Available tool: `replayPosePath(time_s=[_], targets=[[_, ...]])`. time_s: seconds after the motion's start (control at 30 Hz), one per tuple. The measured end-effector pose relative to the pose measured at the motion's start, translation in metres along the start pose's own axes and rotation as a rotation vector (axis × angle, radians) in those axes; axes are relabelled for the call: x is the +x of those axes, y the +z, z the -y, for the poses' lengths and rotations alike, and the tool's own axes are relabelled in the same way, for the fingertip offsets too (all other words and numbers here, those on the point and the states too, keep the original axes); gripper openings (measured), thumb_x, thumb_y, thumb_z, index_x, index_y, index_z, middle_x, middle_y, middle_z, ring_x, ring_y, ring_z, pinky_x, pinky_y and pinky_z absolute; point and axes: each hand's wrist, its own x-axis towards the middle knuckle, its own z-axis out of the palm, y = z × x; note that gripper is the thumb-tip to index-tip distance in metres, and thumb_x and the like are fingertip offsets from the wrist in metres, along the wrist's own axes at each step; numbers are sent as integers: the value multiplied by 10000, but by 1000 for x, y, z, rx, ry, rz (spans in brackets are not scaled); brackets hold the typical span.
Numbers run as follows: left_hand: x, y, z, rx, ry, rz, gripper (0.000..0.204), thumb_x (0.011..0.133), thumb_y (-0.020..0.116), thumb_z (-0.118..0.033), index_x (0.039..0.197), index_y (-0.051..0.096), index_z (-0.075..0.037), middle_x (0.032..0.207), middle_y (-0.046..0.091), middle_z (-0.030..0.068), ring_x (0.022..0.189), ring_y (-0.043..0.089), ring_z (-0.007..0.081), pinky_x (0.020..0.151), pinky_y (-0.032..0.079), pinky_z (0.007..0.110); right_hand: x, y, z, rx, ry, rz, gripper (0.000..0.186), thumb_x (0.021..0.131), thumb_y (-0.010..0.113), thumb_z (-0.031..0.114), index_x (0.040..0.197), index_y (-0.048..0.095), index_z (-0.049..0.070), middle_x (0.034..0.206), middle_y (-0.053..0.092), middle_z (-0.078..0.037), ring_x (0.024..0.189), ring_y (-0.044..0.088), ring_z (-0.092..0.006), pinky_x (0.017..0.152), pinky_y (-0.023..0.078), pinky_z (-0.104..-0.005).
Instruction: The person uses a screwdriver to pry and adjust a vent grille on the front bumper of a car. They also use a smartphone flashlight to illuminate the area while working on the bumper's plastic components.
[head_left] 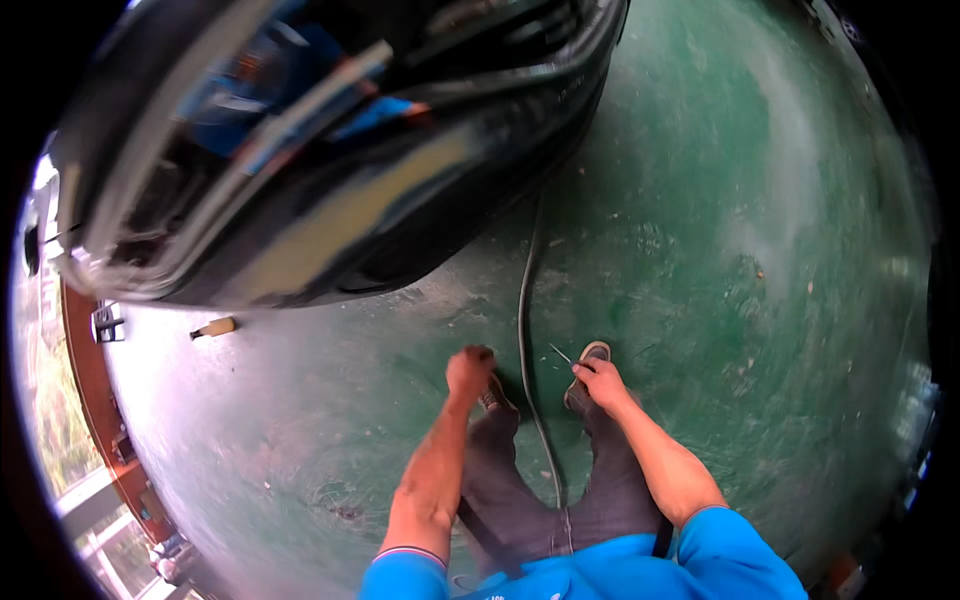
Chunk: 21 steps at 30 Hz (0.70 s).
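Note:
My right hand (600, 384) is closed on a thin, pointed metal tool (561, 353) above my right shoe (596, 351). The tool's tip points away to the left; its exact kind is too small to tell. Fingers curled, my left hand (470, 372) hangs over my left shoe; whatever it holds, if anything, is hidden. Beyond both hands and to the left stands a dark vehicle body (400, 240) with a long tan patch (350, 220) along its lower side. Neither hand touches it.
A dark hose or cable (524, 320) runs over the green floor (700, 250) from beneath the vehicle to between my legs. Far left lie a yellowish bottle (214, 328) with a dark end and a small black object (107, 324), near a reddish-brown beam (92, 370) beside windows.

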Motion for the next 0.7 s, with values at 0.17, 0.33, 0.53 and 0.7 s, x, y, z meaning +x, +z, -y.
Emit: replayPosePath(time_s=[0.17, 0.33, 0.53, 0.7], targets=[[112, 127, -3, -51, 290, -98, 227, 819, 693, -266, 988, 753, -127, 986, 714, 114, 914, 679, 355, 798, 541, 449, 23, -18, -110, -51, 97, 80, 331, 941, 642, 262, 1141, 662, -1, 802, 687, -132, 741, 673, -271, 672, 507, -399], [239, 200, 29, 101, 236, -174, 185, 840, 674, -250, 977, 744, -148, 1001, 711, 96, 946, 676, 339, 793, 543, 453, 54, -49, -32, -575, -443, 183, 312, 925, 611, 253, 1175, 643, 68, 933, 688, -153, 884, 658, -391, 746, 510, -494], [258, 282, 110, 124, 243, -226, 244, 860, 669, -246, 1092, 701, -177, 1064, 692, 89, 973, 672, 342, 797, 543, 476, 46, -51, -17, -539, -669, 172, 333, 884, 682, 213, 1191, 638, 90, 868, 658, -125, 796, 658, -346, 678, 525, -448], [249, 268, 92, 126, 235, -246, 314, 848, 690, -262, 1134, 677, -134, 1085, 699, 117, 1012, 672, 354, 828, 552, 466, 90, -49, -9, -417, -805, 58, 328, 878, 710, 161, 1184, 658, 56, 918, 685, -144, 780, 687, -281, 657, 531, -351]])
